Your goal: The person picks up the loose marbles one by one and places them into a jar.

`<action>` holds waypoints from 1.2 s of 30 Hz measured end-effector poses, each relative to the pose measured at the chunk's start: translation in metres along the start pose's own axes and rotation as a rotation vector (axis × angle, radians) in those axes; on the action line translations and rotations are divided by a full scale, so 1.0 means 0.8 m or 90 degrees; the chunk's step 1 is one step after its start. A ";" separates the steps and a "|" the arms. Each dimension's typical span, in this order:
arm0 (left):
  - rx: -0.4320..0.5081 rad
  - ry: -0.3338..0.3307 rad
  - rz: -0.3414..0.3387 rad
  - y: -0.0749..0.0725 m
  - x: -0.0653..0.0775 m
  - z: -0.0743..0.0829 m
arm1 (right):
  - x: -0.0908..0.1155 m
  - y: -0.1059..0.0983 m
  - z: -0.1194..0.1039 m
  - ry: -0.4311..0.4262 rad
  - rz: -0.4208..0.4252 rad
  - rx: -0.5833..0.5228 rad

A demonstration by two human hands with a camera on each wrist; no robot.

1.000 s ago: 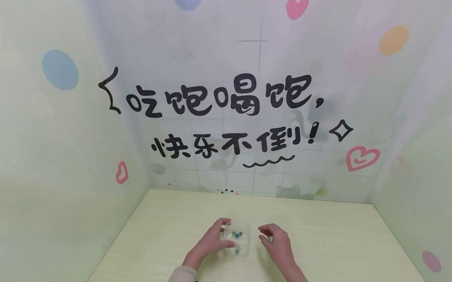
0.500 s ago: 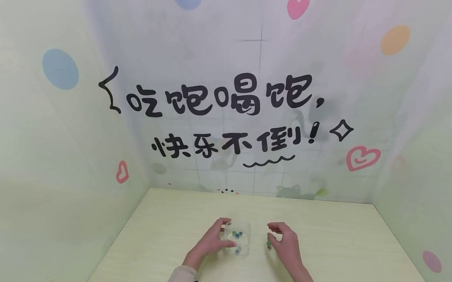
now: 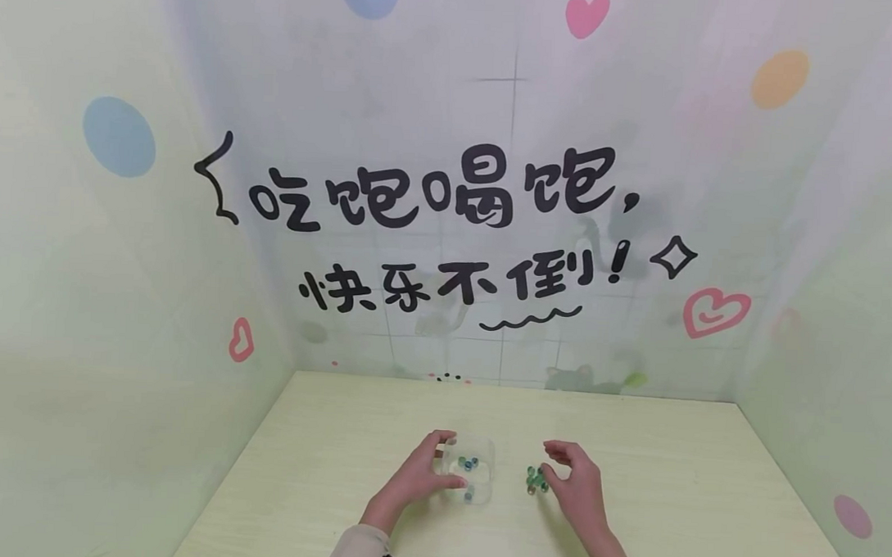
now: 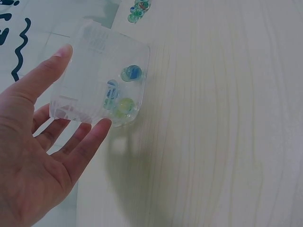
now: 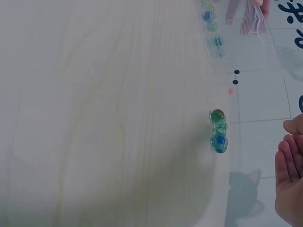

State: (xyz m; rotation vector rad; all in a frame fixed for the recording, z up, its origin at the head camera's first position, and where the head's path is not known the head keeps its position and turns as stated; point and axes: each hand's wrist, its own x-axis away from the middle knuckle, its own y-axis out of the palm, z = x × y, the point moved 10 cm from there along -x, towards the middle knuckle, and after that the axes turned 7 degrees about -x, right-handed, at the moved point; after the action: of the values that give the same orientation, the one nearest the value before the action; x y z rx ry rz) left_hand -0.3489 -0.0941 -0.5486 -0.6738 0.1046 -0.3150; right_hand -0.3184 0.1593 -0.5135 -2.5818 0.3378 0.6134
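In the head view, my left hand (image 3: 419, 476) grips a clear plastic box (image 3: 487, 479) from its left side, thumb on the near wall and fingers behind. Several blue and green glass marbles (image 3: 469, 464) lie inside it; the left wrist view shows marbles (image 4: 131, 73) through the clear wall. To the right of the box, a tight cluster of mostly green marbles (image 3: 537, 480) rests on the table. My right hand (image 3: 580, 486) hovers just right of this cluster, thumb apart from the fingers. In the right wrist view, nothing shows in the right hand (image 5: 291, 177), and the cluster (image 5: 218, 131) stands apart from it.
A pale wooden table (image 3: 337, 439) carries everything. Behind it rises a printed wall (image 3: 444, 344) with black lettering, and side walls (image 3: 818, 390) enclose the table left and right.
My right hand has drawn away to the right, uncovering the marble cluster that it mostly hid before. The left hand and the box have stayed in place.
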 end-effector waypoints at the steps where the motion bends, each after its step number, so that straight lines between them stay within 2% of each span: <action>1: 0.001 0.000 0.000 0.000 0.000 0.000 | 0.000 0.001 0.004 0.011 -0.006 -0.004; 9: 0.003 0.001 0.001 -0.001 0.000 0.000 | 0.007 0.012 0.031 0.094 -0.059 -0.013; 17: 0.005 0.003 -0.002 0.000 -0.001 0.001 | 0.015 0.023 0.053 0.152 -0.116 0.000; 28: -0.001 0.001 -0.004 0.001 0.001 0.002 | 0.021 0.027 0.056 0.158 -0.149 0.023; 36: -0.003 0.000 -0.004 0.000 0.001 0.003 | 0.021 0.027 0.055 0.131 -0.151 0.069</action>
State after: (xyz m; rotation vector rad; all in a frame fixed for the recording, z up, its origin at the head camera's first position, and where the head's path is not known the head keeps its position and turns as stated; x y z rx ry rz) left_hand -0.3476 -0.0924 -0.5467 -0.6783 0.1035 -0.3205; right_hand -0.3269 0.1602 -0.5648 -2.5342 0.1230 0.2396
